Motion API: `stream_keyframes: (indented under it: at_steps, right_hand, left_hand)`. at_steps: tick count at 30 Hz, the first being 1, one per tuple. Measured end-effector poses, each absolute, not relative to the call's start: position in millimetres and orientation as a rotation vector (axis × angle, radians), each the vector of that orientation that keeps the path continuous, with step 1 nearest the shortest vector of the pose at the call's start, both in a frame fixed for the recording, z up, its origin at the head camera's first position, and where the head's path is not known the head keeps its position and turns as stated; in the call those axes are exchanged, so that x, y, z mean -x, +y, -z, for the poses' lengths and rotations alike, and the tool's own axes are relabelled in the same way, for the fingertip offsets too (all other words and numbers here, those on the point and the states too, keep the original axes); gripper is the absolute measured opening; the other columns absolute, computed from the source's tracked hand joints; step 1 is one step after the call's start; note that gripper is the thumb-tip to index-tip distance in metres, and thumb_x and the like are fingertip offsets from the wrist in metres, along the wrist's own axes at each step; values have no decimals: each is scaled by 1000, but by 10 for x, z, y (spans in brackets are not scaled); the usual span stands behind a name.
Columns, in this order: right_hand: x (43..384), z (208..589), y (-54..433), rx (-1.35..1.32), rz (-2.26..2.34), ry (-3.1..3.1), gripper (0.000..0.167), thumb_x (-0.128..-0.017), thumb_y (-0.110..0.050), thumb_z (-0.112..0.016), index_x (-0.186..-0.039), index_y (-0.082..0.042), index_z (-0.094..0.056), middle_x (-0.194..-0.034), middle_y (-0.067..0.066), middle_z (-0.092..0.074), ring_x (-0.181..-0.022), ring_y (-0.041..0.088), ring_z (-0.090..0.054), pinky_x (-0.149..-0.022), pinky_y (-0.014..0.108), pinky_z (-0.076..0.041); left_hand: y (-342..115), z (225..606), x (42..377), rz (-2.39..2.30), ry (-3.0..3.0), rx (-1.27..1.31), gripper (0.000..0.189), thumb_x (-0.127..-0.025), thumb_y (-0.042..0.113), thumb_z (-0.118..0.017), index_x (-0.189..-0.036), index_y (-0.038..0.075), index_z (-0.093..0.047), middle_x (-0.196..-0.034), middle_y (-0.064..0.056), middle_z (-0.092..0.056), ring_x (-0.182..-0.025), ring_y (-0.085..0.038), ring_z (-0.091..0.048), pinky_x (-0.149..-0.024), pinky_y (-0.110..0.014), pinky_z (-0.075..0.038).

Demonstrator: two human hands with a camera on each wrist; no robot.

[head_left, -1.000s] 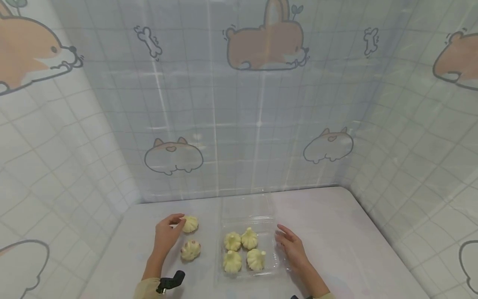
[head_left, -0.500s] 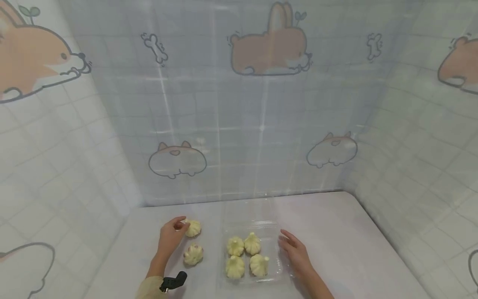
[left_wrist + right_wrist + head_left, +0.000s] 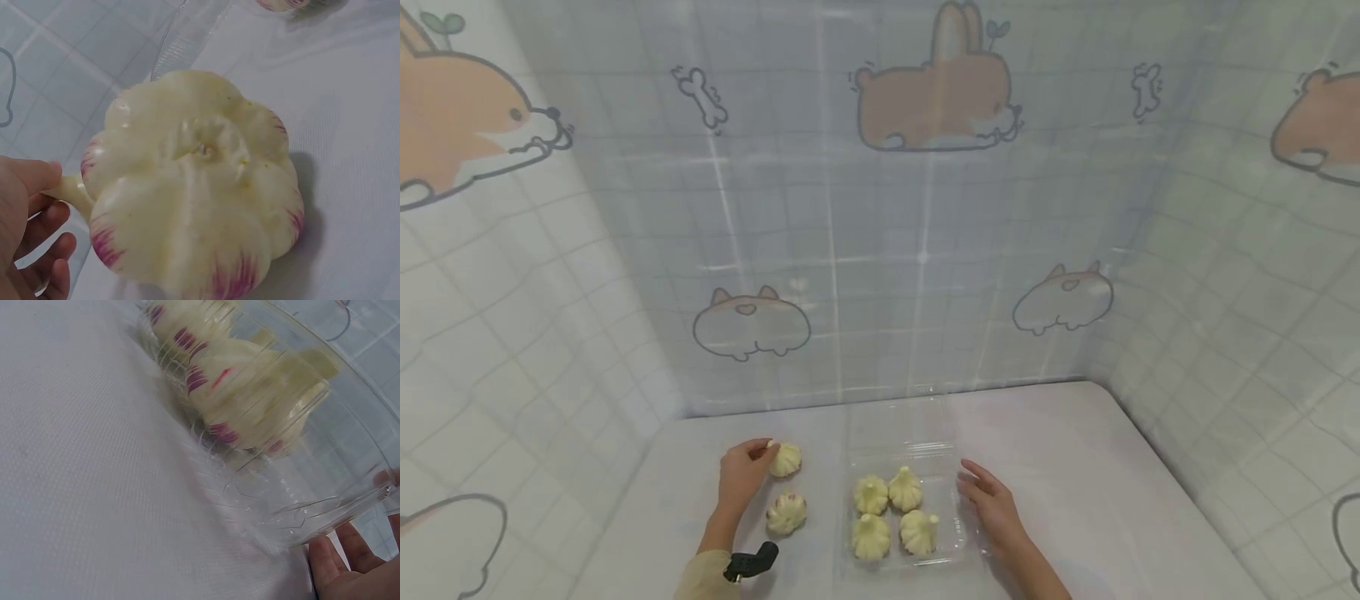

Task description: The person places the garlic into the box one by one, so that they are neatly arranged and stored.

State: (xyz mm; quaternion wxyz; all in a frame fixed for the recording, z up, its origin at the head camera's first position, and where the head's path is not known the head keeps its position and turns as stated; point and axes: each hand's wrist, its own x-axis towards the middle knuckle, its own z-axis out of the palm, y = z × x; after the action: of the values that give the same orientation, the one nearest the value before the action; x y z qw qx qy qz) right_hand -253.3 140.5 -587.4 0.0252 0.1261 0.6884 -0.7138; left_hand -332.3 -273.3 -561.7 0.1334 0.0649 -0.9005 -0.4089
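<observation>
Two garlic bulbs lie left of an opened clear plastic clamshell box [image 3: 953,546]. With thumb and fingers, my left hand [image 3: 742,477] pinches the stem of the farther garlic bulb [image 3: 786,460], which rests on the table. The nearer garlic bulb [image 3: 786,513] lies just in front; in the left wrist view this purple-streaked bulb [image 3: 194,187] seems to hide most of the pinched one, whose stem [image 3: 76,192] shows beside it. At the box's right side, my right hand [image 3: 992,504] touches the wall with loosely extended fingers [image 3: 325,559]. Several garlic bulbs [image 3: 870,537] sit inside the box.
The box's transparent lid [image 3: 898,425] lies folded back toward the rear wall. A white cloth covers the table [image 3: 1060,467]. Tiled-pattern curtains with cartoon dogs [image 3: 936,108] enclose the back and both sides.
My left fingers have drawn closer together at the stem of the far garlic bulb. The head view has shifted slightly; the right hand stays by the box.
</observation>
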Motion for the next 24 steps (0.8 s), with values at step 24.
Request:
stream_keyframes:
  at_steps: [24]
  right_hand:
    - [2573, 5893, 1424, -391, 2214, 2112, 48, -95, -22, -62, -140, -10, -51, -140, 24, -47, -127, 40, -46, -100, 48, -41]
  left_hand:
    - [-2578, 5556, 3336, 1318, -2560, -153, 38, -91, 33, -70, -113, 2, -71, -105, -12, -69, -97, -27, -60, -70, -28, -50]
